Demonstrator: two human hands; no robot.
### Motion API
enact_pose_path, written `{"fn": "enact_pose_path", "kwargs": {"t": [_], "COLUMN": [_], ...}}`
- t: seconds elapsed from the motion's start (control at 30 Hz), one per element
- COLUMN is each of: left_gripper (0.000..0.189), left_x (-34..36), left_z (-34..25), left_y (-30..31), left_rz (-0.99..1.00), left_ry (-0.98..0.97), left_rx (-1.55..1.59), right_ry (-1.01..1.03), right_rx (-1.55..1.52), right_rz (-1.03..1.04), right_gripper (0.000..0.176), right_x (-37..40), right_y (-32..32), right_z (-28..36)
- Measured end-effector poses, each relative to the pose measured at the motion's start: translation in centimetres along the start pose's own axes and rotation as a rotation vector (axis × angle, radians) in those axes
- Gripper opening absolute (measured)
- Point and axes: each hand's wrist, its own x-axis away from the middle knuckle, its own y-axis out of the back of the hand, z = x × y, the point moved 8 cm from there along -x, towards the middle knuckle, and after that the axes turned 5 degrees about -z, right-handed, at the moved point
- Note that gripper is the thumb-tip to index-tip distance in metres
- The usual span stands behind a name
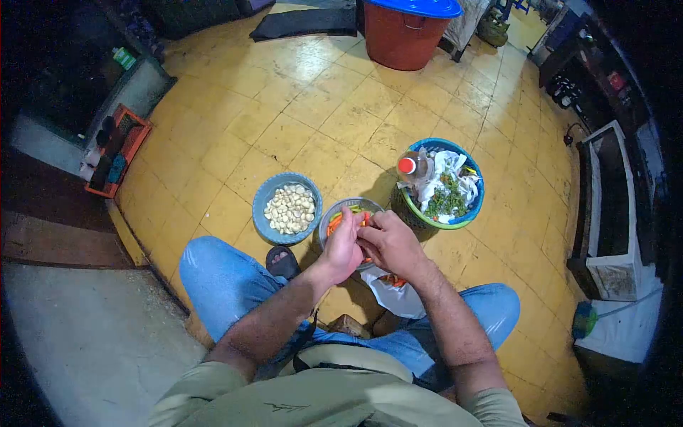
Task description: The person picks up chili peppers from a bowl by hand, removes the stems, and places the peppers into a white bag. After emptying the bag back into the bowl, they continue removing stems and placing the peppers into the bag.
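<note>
Both hands meet over a grey bowl (pixel 329 213) holding orange, red and green chili peppers (pixel 334 225). My left hand (pixel 341 249) is half closed, palm turned inward, its fingers pointing up and forward. Against it my right hand (pixel 393 245) is closed in a pinch, its fingertips touching the left fingers. Whatever is between them is too small and covered to make out. The hands hide much of the bowl. Beneath the right wrist lies a white plastic bag (pixel 398 300) with reddish pieces on it. To the left stands a blue basin (pixel 262 226) of peeled garlic cloves (pixel 290 209).
A blue-green waste basket (pixel 469 220) holds a red-capped bottle (pixel 416 171), white plastic and green scraps. A brown tub (pixel 402 39) with a blue lid stands behind. An orange crate (pixel 139 139) sits by the left wall, a white-framed shelf (pixel 615 213) at right.
</note>
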Motion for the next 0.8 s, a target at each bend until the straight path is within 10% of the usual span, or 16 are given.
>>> {"fn": "enact_pose_path", "kwargs": {"t": [0.47,0.8], "left_gripper": [0.017,0.013], "left_x": [0.1,0.6], "left_z": [-0.1,0.7], "left_y": [0.7,0.5], "left_rz": [-0.004,-0.096], "left_ry": [0.059,0.01], "left_rx": [0.012,-0.036], "right_ry": [-0.737,-0.383], "right_rx": [-0.924,-0.165], "right_rz": [-0.194,-0.456], "right_gripper": [0.007,0.006], "right_x": [2.0,0.5], "right_y": [-0.1,4.6], "right_z": [-6.6,-4.0]}}
